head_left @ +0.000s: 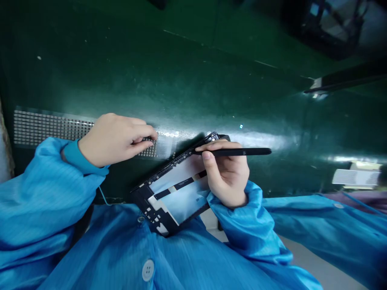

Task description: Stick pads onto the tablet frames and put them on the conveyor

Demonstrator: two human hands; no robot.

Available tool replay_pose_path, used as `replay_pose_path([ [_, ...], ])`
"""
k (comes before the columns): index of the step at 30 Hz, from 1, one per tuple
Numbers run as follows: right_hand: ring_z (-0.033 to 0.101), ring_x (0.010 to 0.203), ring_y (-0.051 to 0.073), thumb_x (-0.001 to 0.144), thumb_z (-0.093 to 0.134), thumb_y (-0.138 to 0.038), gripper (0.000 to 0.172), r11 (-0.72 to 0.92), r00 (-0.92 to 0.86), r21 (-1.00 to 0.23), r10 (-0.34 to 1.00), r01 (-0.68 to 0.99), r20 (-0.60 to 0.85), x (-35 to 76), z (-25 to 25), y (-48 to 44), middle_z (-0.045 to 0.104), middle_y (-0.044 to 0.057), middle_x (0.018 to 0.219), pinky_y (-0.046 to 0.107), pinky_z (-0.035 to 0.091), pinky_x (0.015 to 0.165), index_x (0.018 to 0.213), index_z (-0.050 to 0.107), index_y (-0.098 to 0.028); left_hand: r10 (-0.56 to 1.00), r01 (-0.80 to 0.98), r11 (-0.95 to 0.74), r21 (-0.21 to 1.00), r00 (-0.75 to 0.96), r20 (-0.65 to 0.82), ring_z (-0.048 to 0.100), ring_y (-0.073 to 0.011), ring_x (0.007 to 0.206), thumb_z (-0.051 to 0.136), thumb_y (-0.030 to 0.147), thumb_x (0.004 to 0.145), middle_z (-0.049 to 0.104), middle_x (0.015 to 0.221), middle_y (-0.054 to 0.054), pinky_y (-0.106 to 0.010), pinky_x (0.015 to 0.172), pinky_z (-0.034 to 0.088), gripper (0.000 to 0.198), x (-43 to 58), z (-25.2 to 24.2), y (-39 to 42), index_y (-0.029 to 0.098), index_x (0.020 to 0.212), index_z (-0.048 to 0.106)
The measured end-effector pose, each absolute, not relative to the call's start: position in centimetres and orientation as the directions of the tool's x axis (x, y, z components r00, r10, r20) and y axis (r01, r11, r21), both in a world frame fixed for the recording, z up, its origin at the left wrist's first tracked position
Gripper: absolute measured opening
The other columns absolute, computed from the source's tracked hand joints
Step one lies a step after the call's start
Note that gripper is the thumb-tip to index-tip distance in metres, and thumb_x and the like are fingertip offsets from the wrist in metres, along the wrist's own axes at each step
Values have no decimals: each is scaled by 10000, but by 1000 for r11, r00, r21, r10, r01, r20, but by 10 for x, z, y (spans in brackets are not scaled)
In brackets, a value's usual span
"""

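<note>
My left hand (116,137) hovers over a sheet of small dark square pads (51,125), thumb and forefinger brought together at its right end. Whatever sits between those fingertips is too small to make out. Black tweezers (244,152) are gripped in my right hand (228,171), their narrow end pointing left at the upper edge of an opened tablet (181,189). The tablet tilts between the table edge and my body, showing silvery battery panels, a dark strip and white patches. My right hand covers part of its right side.
The green table (136,72) carries a tiny shiny scrap (241,126) to the right. Farther right lies a white striped piece (356,177), near another person's blue sleeve (320,213). A dark blurred object (326,24) stands at the upper right.
</note>
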State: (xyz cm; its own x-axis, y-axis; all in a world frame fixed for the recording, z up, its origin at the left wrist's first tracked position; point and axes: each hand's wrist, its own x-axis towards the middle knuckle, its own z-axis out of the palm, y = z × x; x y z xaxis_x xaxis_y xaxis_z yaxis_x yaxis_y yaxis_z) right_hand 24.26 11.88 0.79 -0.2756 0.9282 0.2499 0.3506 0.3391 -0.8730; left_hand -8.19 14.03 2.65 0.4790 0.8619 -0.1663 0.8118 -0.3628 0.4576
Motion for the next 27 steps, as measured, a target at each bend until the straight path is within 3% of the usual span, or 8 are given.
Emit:
replay_pose_path([
  [6, 850, 1011, 290, 1110, 772, -192, 171, 471, -396, -735, 870, 488, 295, 235, 34, 121, 873, 70, 1087, 513, 713, 897, 1236, 774, -308, 860, 820, -354, 449, 474, -188, 712, -182, 744, 588, 405, 1134, 906, 1046, 3, -336, 643, 373, 328, -81, 28, 140, 363, 1246, 893],
  [14, 885, 1130, 285, 1131, 827, -257, 85, 468, -675, -790, 732, 396, 95, 202, 37, 149, 937, 41, 1170, 514, 674, 1089, 1202, 830, -303, 858, 839, -344, 422, 463, -223, 764, -207, 843, 614, 365, 1127, 896, 1062, -2, -350, 688, 383, 317, -77, 29, 140, 381, 1271, 896],
  [27, 893, 1109, 289, 1137, 816, -265, 54, 436, -672, -791, 740, 430, 42, 195, 33, 151, 950, 43, 1163, 518, 629, 1027, 1171, 845, -296, 858, 839, -342, 422, 463, -225, 761, -206, 857, 591, 365, 1125, 890, 1066, -5, -354, 702, 407, 329, -75, 29, 142, 373, 1263, 890],
])
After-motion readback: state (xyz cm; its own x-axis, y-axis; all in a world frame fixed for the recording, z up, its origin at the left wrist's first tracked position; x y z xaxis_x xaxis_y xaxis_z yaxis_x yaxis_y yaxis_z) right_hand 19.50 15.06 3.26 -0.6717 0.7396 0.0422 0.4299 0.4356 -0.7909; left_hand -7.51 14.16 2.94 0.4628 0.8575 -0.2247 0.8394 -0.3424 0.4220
